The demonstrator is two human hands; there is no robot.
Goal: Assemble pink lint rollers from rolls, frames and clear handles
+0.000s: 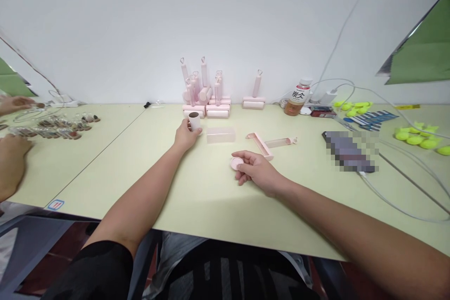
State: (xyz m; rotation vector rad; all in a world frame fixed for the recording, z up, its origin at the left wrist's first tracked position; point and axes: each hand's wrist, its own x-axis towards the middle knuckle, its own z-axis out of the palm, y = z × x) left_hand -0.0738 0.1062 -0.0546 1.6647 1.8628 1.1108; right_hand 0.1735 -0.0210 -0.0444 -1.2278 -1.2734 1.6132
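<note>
My left hand (pixel 186 137) is closed around a white lint roll (pixel 194 121), held upright with its open brown core facing up. In my right hand (pixel 258 171), a round pale pink end cap (pixel 236 163) is pinched between thumb and fingers. A clear pinkish plastic cover (pixel 221 134) lies between the hands, further back. Just beyond my right hand lies a pink lint roller frame (pixel 260 146) with a clear handle (pixel 279 142) that ends in a small loop.
Several pink lint rollers (pixel 218 111) stand along the wall, with one apart (pixel 253 103). To the right are a bottle (pixel 298 97), a phone (pixel 348 152) with a cable and yellow-green items (pixel 416 136). At left, another person's hand (pixel 14 150) is near small wrapped pieces (pixel 52 126).
</note>
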